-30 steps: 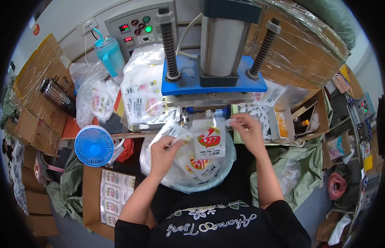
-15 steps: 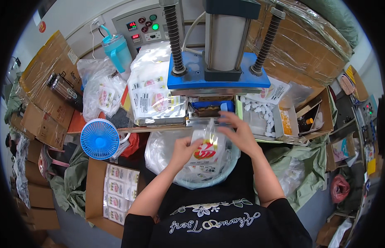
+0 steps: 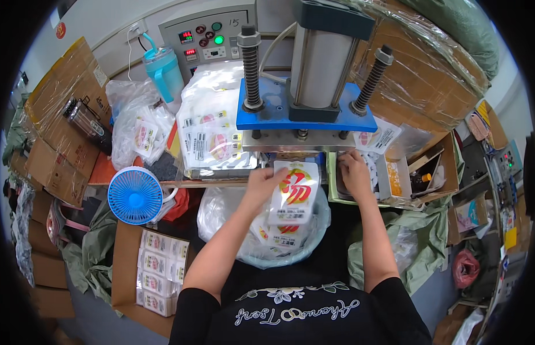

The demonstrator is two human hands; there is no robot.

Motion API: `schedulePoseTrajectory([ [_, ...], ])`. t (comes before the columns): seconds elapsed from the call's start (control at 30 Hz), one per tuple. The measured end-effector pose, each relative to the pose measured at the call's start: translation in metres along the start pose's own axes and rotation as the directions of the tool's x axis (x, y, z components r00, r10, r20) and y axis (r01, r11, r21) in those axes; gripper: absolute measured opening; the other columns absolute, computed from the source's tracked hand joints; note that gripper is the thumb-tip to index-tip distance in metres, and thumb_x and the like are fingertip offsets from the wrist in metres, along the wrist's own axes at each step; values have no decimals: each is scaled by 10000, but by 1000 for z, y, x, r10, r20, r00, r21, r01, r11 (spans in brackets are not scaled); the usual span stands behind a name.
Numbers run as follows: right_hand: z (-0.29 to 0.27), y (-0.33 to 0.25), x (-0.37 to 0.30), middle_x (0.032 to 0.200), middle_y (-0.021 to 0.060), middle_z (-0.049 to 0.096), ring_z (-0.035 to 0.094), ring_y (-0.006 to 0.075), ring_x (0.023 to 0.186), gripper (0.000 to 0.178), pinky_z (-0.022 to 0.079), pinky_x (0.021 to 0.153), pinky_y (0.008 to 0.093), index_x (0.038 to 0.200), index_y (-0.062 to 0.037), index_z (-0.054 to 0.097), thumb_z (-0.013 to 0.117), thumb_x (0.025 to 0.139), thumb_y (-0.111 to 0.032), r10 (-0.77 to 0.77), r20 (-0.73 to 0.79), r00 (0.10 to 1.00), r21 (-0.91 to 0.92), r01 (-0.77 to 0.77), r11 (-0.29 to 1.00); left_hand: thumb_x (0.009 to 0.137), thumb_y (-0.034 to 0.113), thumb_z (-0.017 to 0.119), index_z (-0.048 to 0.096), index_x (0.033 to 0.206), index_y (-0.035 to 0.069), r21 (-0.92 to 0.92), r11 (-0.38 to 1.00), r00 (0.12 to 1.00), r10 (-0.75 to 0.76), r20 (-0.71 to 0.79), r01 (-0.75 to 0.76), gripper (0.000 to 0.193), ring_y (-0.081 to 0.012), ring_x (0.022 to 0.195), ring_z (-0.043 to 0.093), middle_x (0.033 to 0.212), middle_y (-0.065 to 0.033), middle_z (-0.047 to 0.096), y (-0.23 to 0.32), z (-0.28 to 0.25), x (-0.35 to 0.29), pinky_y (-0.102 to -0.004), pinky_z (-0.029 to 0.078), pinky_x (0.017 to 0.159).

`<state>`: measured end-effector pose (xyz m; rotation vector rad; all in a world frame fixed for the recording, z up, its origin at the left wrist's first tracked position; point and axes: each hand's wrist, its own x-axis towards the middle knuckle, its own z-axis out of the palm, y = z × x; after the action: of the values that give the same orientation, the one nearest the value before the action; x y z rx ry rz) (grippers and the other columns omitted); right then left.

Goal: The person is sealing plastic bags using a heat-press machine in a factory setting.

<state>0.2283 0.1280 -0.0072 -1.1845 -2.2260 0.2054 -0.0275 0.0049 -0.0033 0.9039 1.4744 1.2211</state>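
Note:
My left hand (image 3: pixel 264 187) pinches the upper left part of a white pouch (image 3: pixel 295 192) with red and yellow print, held upright above a basin. More pouches (image 3: pixel 276 233) lie in this round basin (image 3: pixel 290 260), which is lined with clear plastic. My right hand (image 3: pixel 356 172) reaches into a tray (image 3: pixel 333 185) of small white plastic pieces (image 3: pixel 372 164). Its fingers are bent together among them, and whatever they grip is hidden. Just beyond my hands stands a press with a blue plate (image 3: pixel 273 118) and a metal plate (image 3: pixel 299 140) beneath it.
Stacked pouches (image 3: pixel 213 144) lie left of the press. A blue fan (image 3: pixel 135 195) stands nearer, above a carton (image 3: pixel 122 270) of packed pouches. Right of the tray is a box of orange pieces (image 3: pixel 395 178). A control panel (image 3: pixel 207 34) is behind.
My right hand has moved right, from beside the pouch into the tray. The left hand still holds the pouch. The press's metal plate has dropped away from the blue plate.

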Motion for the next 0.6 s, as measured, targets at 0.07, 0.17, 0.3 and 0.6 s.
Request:
schedulePoseTrajectory([
  [0.07, -3, 4, -1, 1019, 156, 592, 602, 333, 891, 229, 504, 743, 380, 970, -19, 649, 572, 765, 46, 30, -9, 1000, 101, -29, 995, 851, 304, 719, 672, 1005, 15, 335, 942, 999, -19, -48, 34, 331, -186, 793, 666, 921, -92, 697, 15, -24, 0, -302, 493, 720],
  [0.17, -10, 10, -7, 1028, 159, 581, 597, 319, 902, 252, 507, 728, 355, 998, -15, 646, 567, 768, 53, -2, 17, 1000, 161, 0, 987, 819, 286, 727, 673, 1006, 26, 771, 590, 737, 628, -250, -240, 326, -277, 996, 636, 1058, -117, 675, 8, -54, -6, -367, 443, 899],
  [0.3, -21, 4, -9, 1005, 150, 572, 585, 319, 885, 272, 495, 725, 362, 1041, -15, 634, 563, 786, 47, -51, 9, 999, 91, 50, 995, 784, 255, 729, 687, 1003, 72, 937, 282, 601, 792, -106, -206, 288, -305, 1130, 570, 1135, -86, 649, -33, -90, -26, -513, 254, 1060],
  [0.6, -28, -57, -17, 817, 16, 598, 553, 104, 705, 231, 448, 636, 235, 1050, -49, 643, 693, 825, -65, 213, -13, 977, 491, -179, 852, 825, 114, 724, 713, 830, 1, 250, 932, 914, 324, -244, -264, 113, -57, 631, 517, 711, -13, 659, 13, -50, -76, -230, 405, 593],
])
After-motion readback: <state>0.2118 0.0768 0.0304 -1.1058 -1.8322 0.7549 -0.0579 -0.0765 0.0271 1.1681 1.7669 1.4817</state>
